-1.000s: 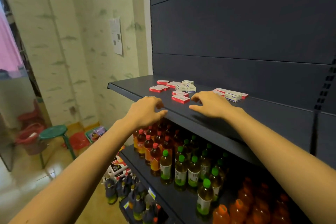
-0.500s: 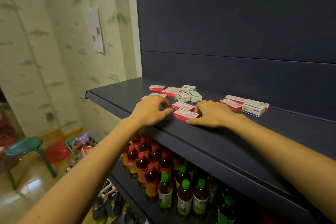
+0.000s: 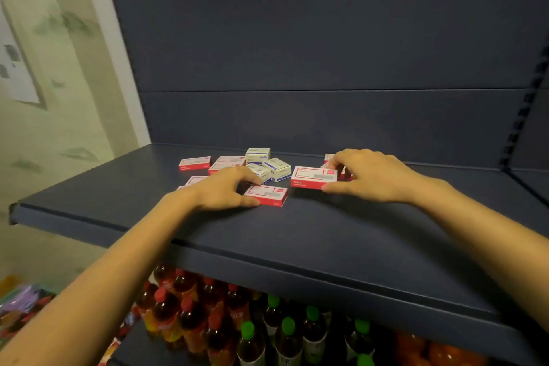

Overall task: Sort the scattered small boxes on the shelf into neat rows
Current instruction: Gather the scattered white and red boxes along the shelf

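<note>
Several small boxes lie scattered on a dark blue shelf (image 3: 297, 235). My left hand (image 3: 219, 190) pinches a flat red-and-white box (image 3: 269, 195) between thumb and fingers, flat on the shelf. My right hand (image 3: 371, 175) grips another red-and-white box (image 3: 312, 177) by its right end; that box looks slightly lifted. Behind them stand three white-and-blue boxes (image 3: 277, 168) in a loose cluster. More red boxes (image 3: 194, 163) lie to the left, some partly hidden by my left hand. Other boxes are hidden behind my right hand.
The shelf's dark back panel (image 3: 326, 116) rises right behind the boxes. A lower shelf holds many drink bottles (image 3: 208, 321) with red and green caps. A papered wall (image 3: 59, 128) stands at the left.
The view has moved closer and up to the shelf. My left hand shifted right onto one red box; my right hand took hold of a second red box and drew it rightward.
</note>
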`<state>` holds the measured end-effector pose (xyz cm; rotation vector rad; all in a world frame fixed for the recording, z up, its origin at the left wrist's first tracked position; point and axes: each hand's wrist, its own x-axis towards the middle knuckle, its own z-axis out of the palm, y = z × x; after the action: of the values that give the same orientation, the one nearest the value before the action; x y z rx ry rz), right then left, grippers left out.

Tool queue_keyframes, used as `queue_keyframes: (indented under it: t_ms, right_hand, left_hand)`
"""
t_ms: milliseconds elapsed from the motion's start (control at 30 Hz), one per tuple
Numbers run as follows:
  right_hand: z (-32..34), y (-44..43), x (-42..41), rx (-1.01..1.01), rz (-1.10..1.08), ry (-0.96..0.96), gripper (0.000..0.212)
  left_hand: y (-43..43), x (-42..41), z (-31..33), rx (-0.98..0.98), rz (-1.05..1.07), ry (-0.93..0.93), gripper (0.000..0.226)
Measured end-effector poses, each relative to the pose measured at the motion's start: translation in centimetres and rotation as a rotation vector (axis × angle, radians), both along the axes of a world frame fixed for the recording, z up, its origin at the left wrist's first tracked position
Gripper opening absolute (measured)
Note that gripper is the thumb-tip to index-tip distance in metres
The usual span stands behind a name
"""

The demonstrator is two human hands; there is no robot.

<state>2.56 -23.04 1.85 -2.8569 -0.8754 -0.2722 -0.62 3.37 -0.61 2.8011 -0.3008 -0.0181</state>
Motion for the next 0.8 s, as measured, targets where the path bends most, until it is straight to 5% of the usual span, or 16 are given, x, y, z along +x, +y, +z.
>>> queue_keyframes:
  t_ms: [367, 800]
  right_hand:
    - [-2.2, -2.6, -3.6, 0.131, -0.287, -0.005, 0.043]
    - [-2.1, -14.3, -13.9, 0.192, -0.615, -0.082, 0.042]
  left_hand:
    - [-0.3, 2.4, 0.7, -0.07, -0.327, -0.208, 0.039]
    - [-16.0, 2.1, 1.9, -0.261, -0.638, -0.383, 0.039]
